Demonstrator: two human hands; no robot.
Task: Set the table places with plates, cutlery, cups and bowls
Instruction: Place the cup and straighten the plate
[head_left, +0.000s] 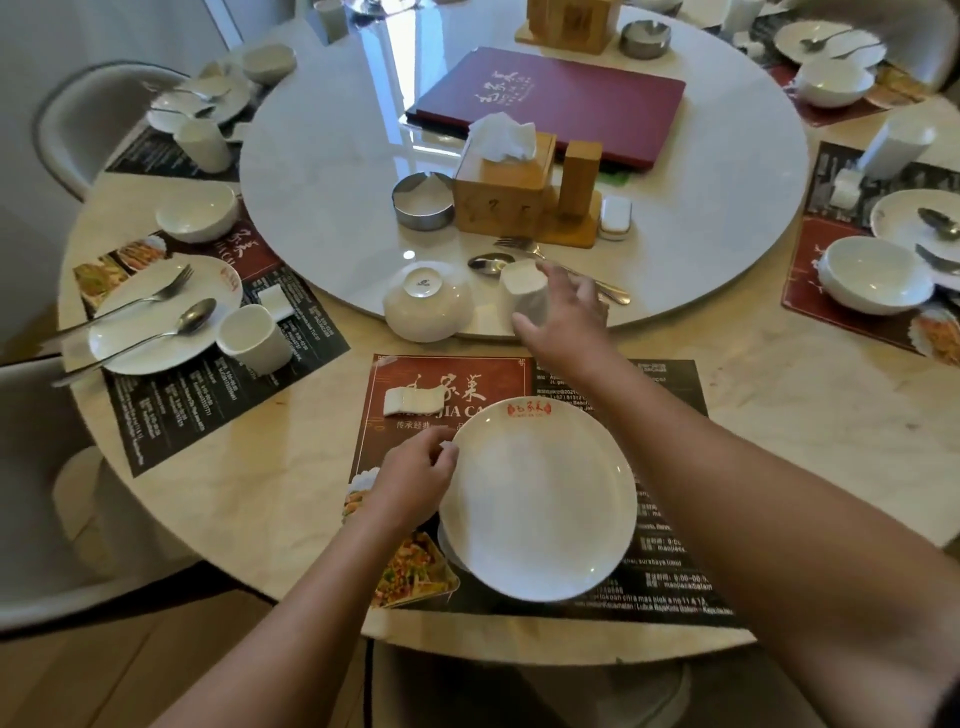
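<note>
left hand (415, 480): pinching plate (537, 499) rim
right hand (563, 306): wrapping upturned cup (524, 293)
handling: glazed, slippery, breakable; grip cup by sidewall

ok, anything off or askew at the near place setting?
Yes. The bowl sits upside down on the turntable's edge, and the fork and spoon lie loose there, not on the plate. Nothing looks spilled or broken.

The right hand (563, 306) covers the near side of the white cup (524, 288) and part of the fork (558, 267), the left hand (415, 480) hides the plate's (540, 499) left rim, and the placemat's (670, 384) small print is unreadable.
</note>
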